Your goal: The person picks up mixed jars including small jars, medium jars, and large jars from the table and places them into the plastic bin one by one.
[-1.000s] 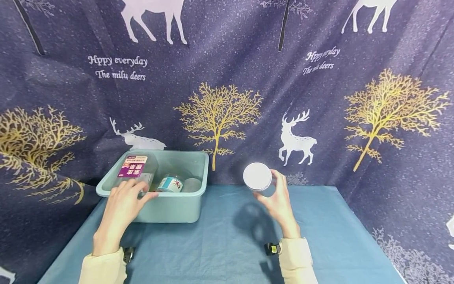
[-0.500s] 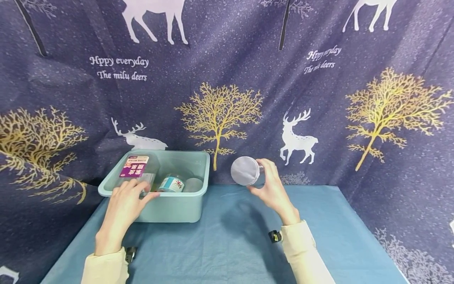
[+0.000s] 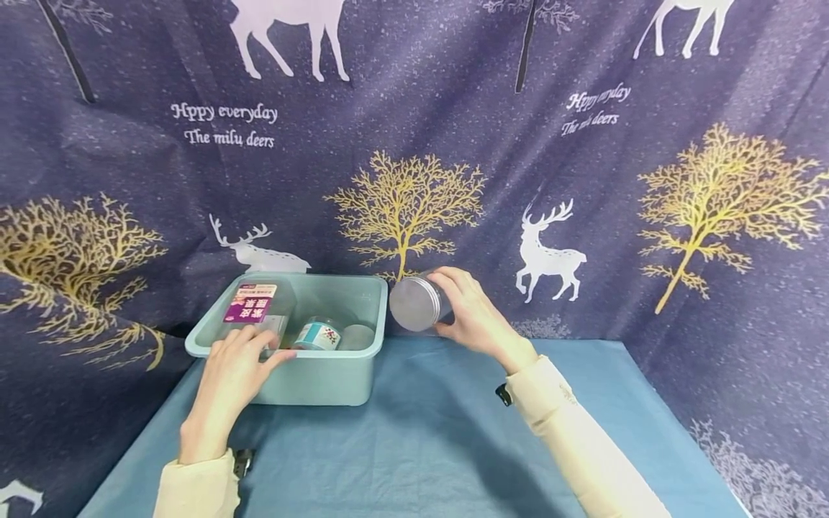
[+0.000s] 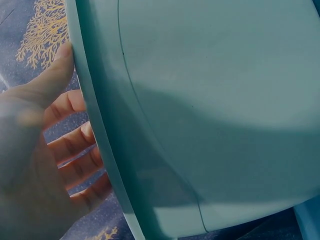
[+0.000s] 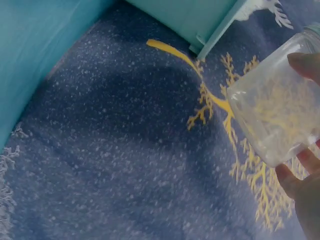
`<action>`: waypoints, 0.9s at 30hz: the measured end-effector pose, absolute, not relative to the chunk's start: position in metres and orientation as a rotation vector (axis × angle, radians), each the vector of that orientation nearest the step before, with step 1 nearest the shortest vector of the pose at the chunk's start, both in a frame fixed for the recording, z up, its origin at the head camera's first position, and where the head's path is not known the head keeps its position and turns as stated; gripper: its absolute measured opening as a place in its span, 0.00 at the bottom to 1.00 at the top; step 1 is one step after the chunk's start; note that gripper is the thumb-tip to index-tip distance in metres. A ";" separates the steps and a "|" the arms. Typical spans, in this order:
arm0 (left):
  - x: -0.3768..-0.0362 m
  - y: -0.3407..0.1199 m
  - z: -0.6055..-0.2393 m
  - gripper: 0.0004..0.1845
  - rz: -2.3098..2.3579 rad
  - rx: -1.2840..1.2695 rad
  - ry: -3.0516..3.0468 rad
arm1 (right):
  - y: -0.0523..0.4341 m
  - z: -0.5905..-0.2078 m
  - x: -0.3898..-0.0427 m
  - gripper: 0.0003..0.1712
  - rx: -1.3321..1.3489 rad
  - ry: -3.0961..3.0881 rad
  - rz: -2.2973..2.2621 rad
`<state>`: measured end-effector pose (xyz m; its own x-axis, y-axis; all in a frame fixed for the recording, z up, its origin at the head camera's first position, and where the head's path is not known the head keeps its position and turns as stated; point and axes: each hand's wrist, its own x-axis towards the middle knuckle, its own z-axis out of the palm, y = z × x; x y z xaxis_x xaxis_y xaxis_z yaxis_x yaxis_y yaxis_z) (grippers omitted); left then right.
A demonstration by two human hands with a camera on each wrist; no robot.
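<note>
My right hand [image 3: 469, 313] grips a clear jar [image 3: 417, 303] with a silver lid, held on its side in the air just right of the teal bin [image 3: 311, 374]. The right wrist view shows the see-through jar [image 5: 277, 115] between my fingertips [image 5: 305, 62], with the bin's corner [image 5: 210, 30] above it. My left hand [image 3: 229, 378] rests on the bin's near rim, fingers over the edge; in the left wrist view those fingers [image 4: 70, 135] lie against the bin's wall [image 4: 210, 100]. Inside the bin are a pink-labelled container [image 3: 252, 306], a small tin with a blue label [image 3: 316, 335] and a grey-lidded jar [image 3: 356, 337].
A blue cloth [image 3: 414, 446] covers the table. A dark curtain [image 3: 414, 144] printed with deer and gold trees hangs close behind the bin and wraps round both sides. The bin stands at the table's back left.
My right hand has carried the jar up and to the left, from mid-table to beside the bin's right rim, turning its lid leftward. The left hand has stayed on the bin.
</note>
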<state>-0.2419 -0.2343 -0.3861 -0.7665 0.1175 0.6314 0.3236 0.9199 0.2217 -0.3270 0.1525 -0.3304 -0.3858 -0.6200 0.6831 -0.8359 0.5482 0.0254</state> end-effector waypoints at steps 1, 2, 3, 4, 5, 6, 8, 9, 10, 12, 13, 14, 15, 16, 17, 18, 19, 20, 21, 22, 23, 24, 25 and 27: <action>-0.242 -0.234 -0.386 0.15 -0.423 -0.312 -2.434 | 0.150 -0.329 -0.329 0.51 1.188 -2.130 0.423; -0.242 -0.235 -0.386 0.15 -0.421 -0.312 -2.434 | 0.147 -0.327 -0.331 0.51 1.210 -2.125 0.418; -0.242 -0.235 -0.386 0.15 -0.419 -0.312 -2.432 | 0.144 -0.326 -0.333 0.50 1.232 -2.117 0.411; -0.241 -0.235 -0.386 0.15 -0.417 -0.312 -2.431 | 0.142 -0.325 -0.335 0.50 1.252 -2.107 0.401; -0.241 -0.235 -0.386 0.15 -0.416 -0.311 -2.429 | 0.139 -0.323 -0.337 0.49 1.273 -2.097 0.390; -0.241 -0.236 -0.387 0.15 -0.414 -0.311 -2.427 | 0.136 -0.321 -0.340 0.48 1.291 -2.086 0.376; -0.242 -0.236 -0.387 0.15 -0.413 -0.314 -2.425 | 0.132 -0.318 -0.344 0.47 1.321 -2.066 0.333; -0.242 -0.235 -0.387 0.15 -0.414 -0.314 -2.425 | 0.129 -0.317 -0.347 0.47 1.327 -2.059 0.304; -0.242 -0.235 -0.387 0.15 -0.414 -0.314 -2.426 | 0.127 -0.315 -0.349 0.47 1.334 -2.058 0.276; -0.243 -0.235 -0.387 0.15 -0.415 -0.316 -2.426 | 0.122 -0.312 -0.353 0.47 1.345 -2.062 0.215; -0.243 -0.235 -0.387 0.15 -0.415 -0.317 -2.427 | 0.119 -0.311 -0.354 0.46 1.353 -2.064 0.186; -0.243 -0.234 -0.387 0.16 -0.415 -0.319 -2.428 | 0.116 -0.310 -0.355 0.46 1.362 -2.066 0.160; -0.243 -0.234 -0.387 0.16 -0.416 -0.320 -2.429 | 0.113 -0.309 -0.356 0.46 1.372 -2.069 0.138; -0.243 -0.234 -0.387 0.16 -0.415 -0.322 -2.427 | 0.108 -0.308 -0.357 0.46 1.387 -2.068 0.116; -0.243 -0.234 -0.386 0.16 -0.413 -0.324 -2.421 | 0.104 -0.307 -0.358 0.46 1.398 -2.064 0.094; -0.243 -0.234 -0.386 0.15 -0.414 -0.326 -2.416 | 0.099 -0.306 -0.359 0.45 1.408 -2.060 0.077; -0.243 -0.234 -0.386 0.15 -0.410 -0.325 -2.413 | 0.094 -0.306 -0.360 0.45 1.421 -2.056 0.058; -0.243 -0.234 -0.386 0.15 -0.407 -0.325 -2.412 | 0.089 -0.306 -0.361 0.45 1.432 -2.054 0.042; -0.243 -0.234 -0.385 0.15 -0.408 -0.325 -2.412 | 0.084 -0.306 -0.362 0.44 1.441 -2.051 0.025; -0.243 -0.234 -0.385 0.15 -0.409 -0.324 -2.414 | 0.080 -0.307 -0.364 0.44 1.447 -2.053 0.006; -0.243 -0.234 -0.385 0.15 -0.412 -0.323 -2.417 | 0.076 -0.308 -0.365 0.44 1.452 -2.057 -0.007; -0.243 -0.234 -0.385 0.15 -0.415 -0.322 -2.420 | 0.072 -0.309 -0.365 0.43 1.458 -2.064 -0.016; -0.243 -0.234 -0.385 0.15 -0.416 -0.323 -2.422 | 0.069 -0.311 -0.366 0.43 1.466 -2.071 -0.026; -0.242 -0.234 -0.386 0.16 -0.417 -0.325 -2.417 | 0.063 -0.315 -0.368 0.43 1.481 -2.086 -0.033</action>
<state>-0.2424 -0.2342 -0.3857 -0.7548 0.1248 0.6440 0.3332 0.9186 0.2125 -0.3680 0.0625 -0.3146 -0.2199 -0.8731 0.4352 -0.8589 0.3848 0.3380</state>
